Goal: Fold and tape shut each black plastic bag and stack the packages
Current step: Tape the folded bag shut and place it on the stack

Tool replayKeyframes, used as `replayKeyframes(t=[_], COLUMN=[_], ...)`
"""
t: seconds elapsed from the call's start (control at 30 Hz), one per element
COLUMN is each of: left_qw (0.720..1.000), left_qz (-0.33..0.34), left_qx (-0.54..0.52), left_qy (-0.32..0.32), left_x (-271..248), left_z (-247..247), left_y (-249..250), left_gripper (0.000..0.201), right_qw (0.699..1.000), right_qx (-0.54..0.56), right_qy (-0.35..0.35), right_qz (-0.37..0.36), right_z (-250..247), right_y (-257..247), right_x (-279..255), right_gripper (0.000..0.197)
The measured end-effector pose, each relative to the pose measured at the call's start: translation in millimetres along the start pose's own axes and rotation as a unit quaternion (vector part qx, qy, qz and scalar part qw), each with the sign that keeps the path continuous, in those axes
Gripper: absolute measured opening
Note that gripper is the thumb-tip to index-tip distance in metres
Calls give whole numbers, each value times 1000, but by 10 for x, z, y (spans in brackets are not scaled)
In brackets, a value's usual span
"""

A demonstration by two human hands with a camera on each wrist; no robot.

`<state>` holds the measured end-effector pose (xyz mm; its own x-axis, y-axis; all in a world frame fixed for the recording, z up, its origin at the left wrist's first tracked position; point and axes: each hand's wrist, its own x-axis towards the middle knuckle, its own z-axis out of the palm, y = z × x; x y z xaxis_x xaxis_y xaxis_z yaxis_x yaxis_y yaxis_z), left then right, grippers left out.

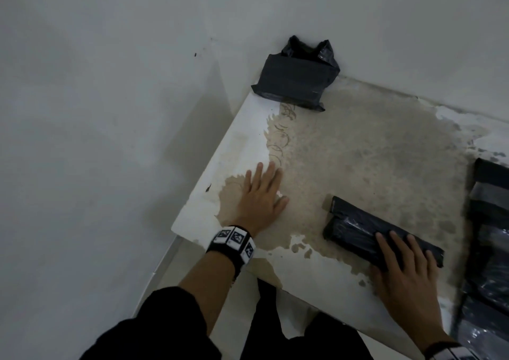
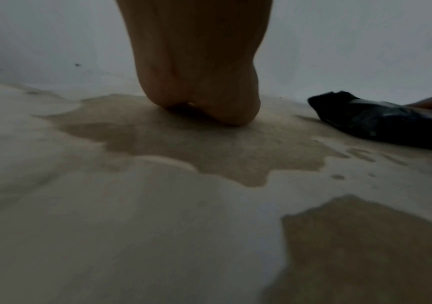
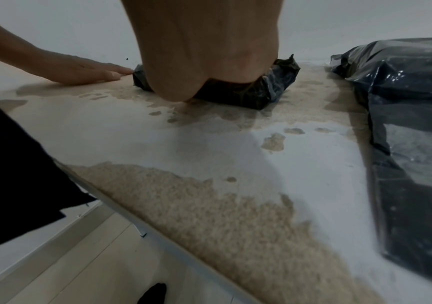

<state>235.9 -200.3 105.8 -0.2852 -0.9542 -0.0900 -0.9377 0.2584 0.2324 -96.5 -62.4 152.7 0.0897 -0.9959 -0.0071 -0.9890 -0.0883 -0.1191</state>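
A small folded black plastic package (image 1: 366, 231) lies near the front of the worn white table (image 1: 358, 144). My right hand (image 1: 405, 263) lies flat on its near end, fingers straight; in the right wrist view the same package (image 3: 269, 90) shows under the palm. My left hand (image 1: 261, 197) rests flat on the bare tabletop at the left, holding nothing, well apart from the package. Another black package (image 1: 297, 80) with a loose, open top sits at the far corner against the wall. The left wrist view shows the small package (image 2: 381, 123) off to the right.
A pile of larger black bags with grey tape strips (image 1: 490, 222) fills the right edge of the table, seen also as the big black bags (image 3: 412, 123). White walls close the back and left. The table's front edge drops to a pale floor (image 3: 85, 267).
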Motion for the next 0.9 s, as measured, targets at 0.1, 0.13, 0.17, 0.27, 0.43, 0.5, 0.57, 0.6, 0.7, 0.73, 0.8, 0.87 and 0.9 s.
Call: replayKeyframes(t=[0.1, 0.13, 0.17, 0.27, 0.43, 0.5, 0.57, 0.6, 0.7, 0.73, 0.8, 0.87, 0.9], left_qw=[999, 999, 998, 998, 999, 999, 999, 999, 999, 998, 997, 996, 994], left_qz=[-34, -42, -49, -63, -48, -37, -40, -43, -52, -57, -73, -92, -104], left_qx=[14, 14, 13, 2, 4, 10, 13, 14, 4, 2, -5, -11, -16], left_qy=[-12, -17, -21, -31, -14, 0, 6, 3, -3, -3, 0, -9, -22], left_x=[117, 153, 186, 230, 74, -31, -121, -149, -172, -162, -127, -52, -6], left_z=[35, 33, 27, 11, 62, 85, 88, 85, 69, 64, 47, -3, -38], left_y=[118, 131, 138, 170, 179, 138, 77, 55, 40, 52, 68, 55, 40], left_gripper=[75, 76, 76, 77, 72, 72, 71, 71, 71, 70, 70, 74, 77], right_qw=[1000, 1000, 1000, 1000, 1000, 1000, 1000, 1000, 1000, 1000, 1000, 1000, 1000], right_qx=[0, 0, 0, -4, 1, 5, 4, 2, -1, -2, -2, -3, -4], right_qy=[-5, -5, -4, -1, 5, 6, 4, 2, 1, 2, 6, 9, 10], right_qz=[1, -1, -3, -9, -17, -16, -18, -18, -19, -20, -22, -23, -24], right_z=[19, 28, 36, 51, 63, 79, 94, 101, 104, 106, 110, 114, 118], right_y=[6, 11, 15, 28, 37, 47, 40, 42, 59, 66, 73, 80, 83], right_x=[-2, -6, -7, -9, -14, -19, -17, -21, -24, -26, -31, -32, -35], right_gripper=[75, 74, 73, 63, 65, 65, 65, 65, 66, 66, 65, 65, 65])
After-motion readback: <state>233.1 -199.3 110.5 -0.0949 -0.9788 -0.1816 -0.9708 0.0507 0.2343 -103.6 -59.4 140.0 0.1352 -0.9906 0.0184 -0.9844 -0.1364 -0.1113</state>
